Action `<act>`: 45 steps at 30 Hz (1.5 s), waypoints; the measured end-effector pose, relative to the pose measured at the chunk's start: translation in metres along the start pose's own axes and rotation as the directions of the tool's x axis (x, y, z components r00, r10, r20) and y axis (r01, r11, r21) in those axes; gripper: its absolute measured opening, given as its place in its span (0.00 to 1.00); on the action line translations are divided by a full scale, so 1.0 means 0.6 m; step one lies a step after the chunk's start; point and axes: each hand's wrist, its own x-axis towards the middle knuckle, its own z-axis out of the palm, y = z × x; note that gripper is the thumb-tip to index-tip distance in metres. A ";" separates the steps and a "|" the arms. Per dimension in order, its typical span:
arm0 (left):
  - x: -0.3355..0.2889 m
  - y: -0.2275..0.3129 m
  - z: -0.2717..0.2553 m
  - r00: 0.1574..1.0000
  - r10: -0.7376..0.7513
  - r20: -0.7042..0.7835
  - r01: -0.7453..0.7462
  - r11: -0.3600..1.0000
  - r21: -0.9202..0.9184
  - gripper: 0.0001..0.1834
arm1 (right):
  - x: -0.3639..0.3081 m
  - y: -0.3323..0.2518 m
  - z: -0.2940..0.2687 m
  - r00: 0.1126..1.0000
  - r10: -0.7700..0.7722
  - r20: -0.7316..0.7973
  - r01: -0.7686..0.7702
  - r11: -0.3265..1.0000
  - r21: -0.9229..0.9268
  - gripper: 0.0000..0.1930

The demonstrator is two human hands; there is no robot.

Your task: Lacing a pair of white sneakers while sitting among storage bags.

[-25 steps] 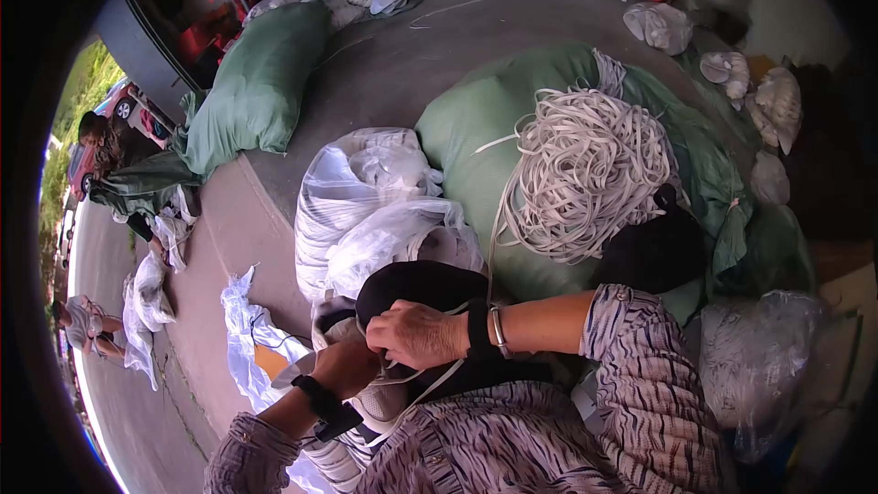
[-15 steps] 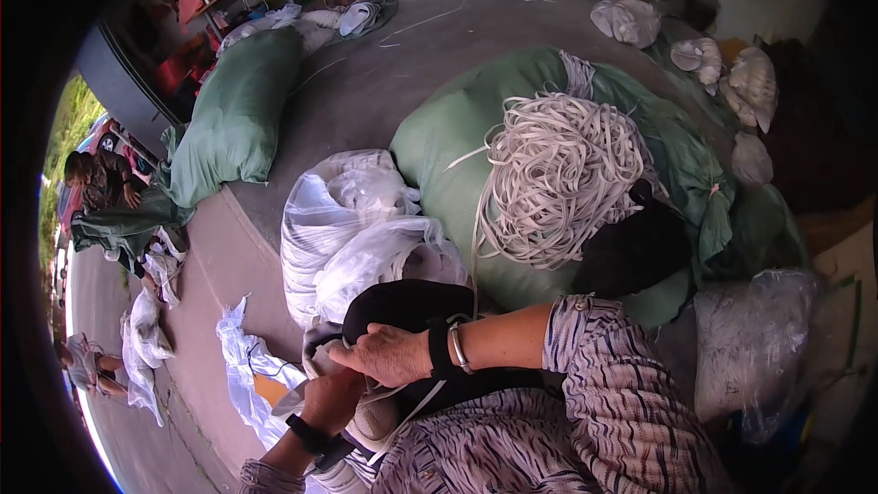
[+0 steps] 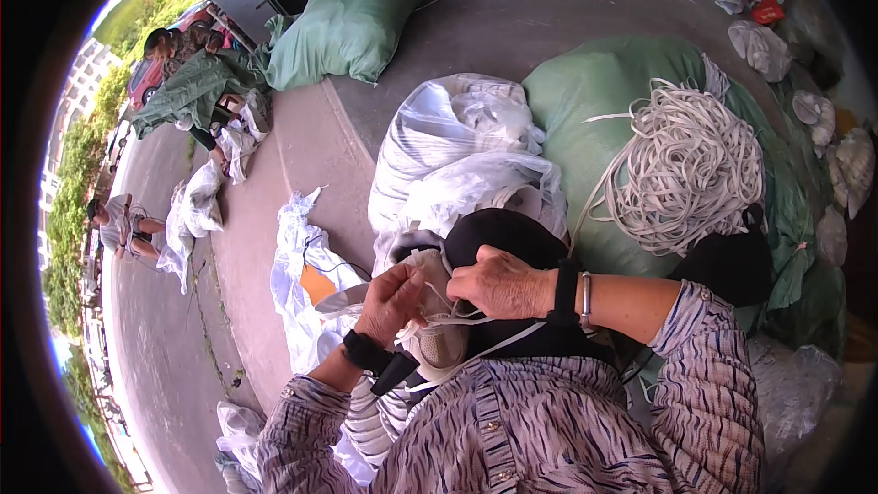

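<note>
A pale sneaker (image 3: pixel 437 349) rests at my lap, toe toward me, beside a rounded black shape (image 3: pixel 498 236). My left hand (image 3: pixel 393 300) is at the sneaker's left side, thumb and fingers pinched at the lacing. Across from it, my right hand (image 3: pixel 503 285) is closed with its fingertips on a white shoelace (image 3: pixel 468 319) over the sneaker's upper. Loose lace trails down toward my shirt. A big tangle of white laces (image 3: pixel 688 169) lies on a green sack (image 3: pixel 585 87) at the right. The fingers partly hide the eyelets.
A clear plastic bag (image 3: pixel 439 128) of white, layered items stands just beyond the sneaker. Left of it lies another plastic bag (image 3: pixel 297 256) with an orange patch. A full green sack (image 3: pixel 361 14) lies farther off. Two people are outside at the left, one handling green sacking (image 3: pixel 197 82).
The view has swung left, so the surroundings sit farther right. My right hand has drawn back from my left, and both now pinch at the lacing with a gap between them.
</note>
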 end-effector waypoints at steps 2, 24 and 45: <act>-0.005 -0.027 -0.006 0.996 0.042 -0.080 -0.054 0.988 -0.147 0.15 | 0.013 0.009 -0.004 0.999 0.035 0.040 -0.039 0.994 0.104 0.06; -0.037 -0.030 0.004 0.860 0.452 -0.239 -0.366 0.870 0.329 0.05 | 0.051 -0.012 0.013 0.981 0.192 -0.032 -0.164 0.903 0.397 0.09; -0.037 -0.007 -0.005 0.861 0.421 -0.284 -0.468 0.876 -0.120 0.17 | 0.093 -0.041 0.024 0.885 0.354 0.302 -0.421 0.336 0.842 0.10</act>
